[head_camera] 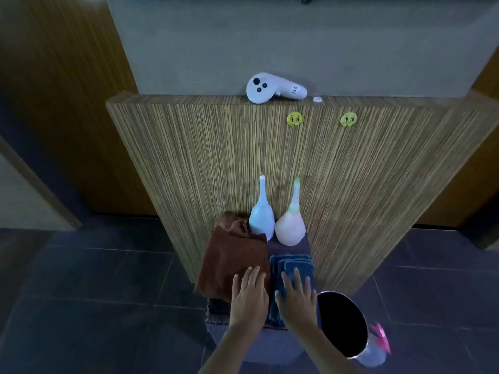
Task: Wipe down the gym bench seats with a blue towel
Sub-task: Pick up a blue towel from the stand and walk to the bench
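1. Wood-grain panel (pixel 243 163): upright partition that fills the centre of the view, with a grey wall (pixel 270 44) behind it.
2. Tiled floor (pixel 94 306): dark square tiles on both sides of the panel.
3. Padded seat (pixel 259 344): greyish-purple top, set against the foot of the panel. It carries the towels and bottles.
4. Metal bin (pixel 365 346): round, with a shiny rim and a dark inside. It stands just to the right of the seat, and a pink object (pixel 382 338), too blurred to identify, is at its far side.
5. Brown towel (pixel 232 260): loosely folded on the left half of the seat, with its left edge hanging over.
6. Blue towel (pixel 293 261): folded in layers on the right half of the seat, just beside the brown towel and near the bin.
7. Left hand (pixel 249 298): palm down on the near part of the brown towel, fingers straight and close together.
8. Right hand (pixel 297 298): palm down on the blue towel, fingers straight and slightly spread, gripping nothing.
9. Blue spray bottle (pixel 261 220): upright at the back of the seat, touching the brown towel.
10. Pink spray bottle (pixel 290 228): upright just to the right of the blue one, with green trim on its neck.
11. White controller (pixel 272 90): lying on the panel's top edge, with a small white piece (pixel 317 99) beside it.
12. Two yellow smiley hooks (pixel 294 119) (pixel 348 120): stuck high on the panel face, well apart.
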`<state>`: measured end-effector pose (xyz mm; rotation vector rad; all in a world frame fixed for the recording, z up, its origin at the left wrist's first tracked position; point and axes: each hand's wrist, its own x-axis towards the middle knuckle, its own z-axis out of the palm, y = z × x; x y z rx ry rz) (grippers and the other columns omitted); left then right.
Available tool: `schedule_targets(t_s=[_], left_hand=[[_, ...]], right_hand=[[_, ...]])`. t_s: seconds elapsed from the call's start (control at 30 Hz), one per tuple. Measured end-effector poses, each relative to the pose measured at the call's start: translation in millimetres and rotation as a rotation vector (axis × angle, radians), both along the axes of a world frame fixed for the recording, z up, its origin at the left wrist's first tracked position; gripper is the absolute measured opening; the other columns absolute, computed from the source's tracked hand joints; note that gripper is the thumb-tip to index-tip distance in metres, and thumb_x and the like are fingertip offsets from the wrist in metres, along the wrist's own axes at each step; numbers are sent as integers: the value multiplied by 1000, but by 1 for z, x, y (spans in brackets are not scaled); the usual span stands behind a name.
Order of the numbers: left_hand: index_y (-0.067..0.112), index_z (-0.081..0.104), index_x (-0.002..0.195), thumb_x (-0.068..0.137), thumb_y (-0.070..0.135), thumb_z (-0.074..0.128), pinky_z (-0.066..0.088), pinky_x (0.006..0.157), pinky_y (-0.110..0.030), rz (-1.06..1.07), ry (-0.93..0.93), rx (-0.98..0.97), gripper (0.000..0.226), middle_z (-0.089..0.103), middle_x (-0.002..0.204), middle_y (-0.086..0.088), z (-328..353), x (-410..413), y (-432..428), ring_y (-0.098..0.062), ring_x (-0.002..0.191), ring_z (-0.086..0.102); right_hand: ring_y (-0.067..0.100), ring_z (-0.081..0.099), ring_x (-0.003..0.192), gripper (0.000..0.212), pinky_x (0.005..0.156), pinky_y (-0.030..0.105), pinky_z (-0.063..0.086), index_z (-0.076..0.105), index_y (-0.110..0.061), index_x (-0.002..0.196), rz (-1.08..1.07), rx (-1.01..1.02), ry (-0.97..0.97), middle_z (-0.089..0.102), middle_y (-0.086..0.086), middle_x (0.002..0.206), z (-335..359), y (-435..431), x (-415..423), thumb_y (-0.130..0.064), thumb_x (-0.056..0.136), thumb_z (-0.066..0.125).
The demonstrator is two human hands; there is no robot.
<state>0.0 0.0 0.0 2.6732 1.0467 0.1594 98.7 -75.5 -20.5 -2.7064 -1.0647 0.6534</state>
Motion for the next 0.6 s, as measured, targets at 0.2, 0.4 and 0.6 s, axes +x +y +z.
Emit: schedule_targets(t_s=[0.2, 0.4, 0.6], left_hand=[[22, 71, 108, 81, 27, 32, 35, 101, -49, 14, 7, 77, 47, 65, 120, 5, -37, 1, 10, -13, 118, 54], [17, 61, 125, 90, 27, 29, 3, 110, -42, 2, -10, 70, 48, 54, 136, 2, -57, 2, 10, -16, 130, 34], [18, 60, 126, 100, 27, 13, 4, 110, -41, 36, -52, 44, 55, 53, 137, 3, -62, 4, 10, -15, 132, 33]], right_hand=[[45, 52, 118, 52, 93, 58, 43, 59, -28, 127, -65, 15, -153, 53, 11, 136, -31, 12, 2, -49, 81, 48], [44, 43, 128, 73, 97, 61, 36, 49, -27, 136, -136, 12, -117, 49, 8, 141, -54, 16, 2, -57, 72, 69], [43, 29, 137, 78, 105, 60, 25, 34, -28, 144, -87, 55, -136, 30, 3, 152, -46, 16, 5, -61, 77, 58]])
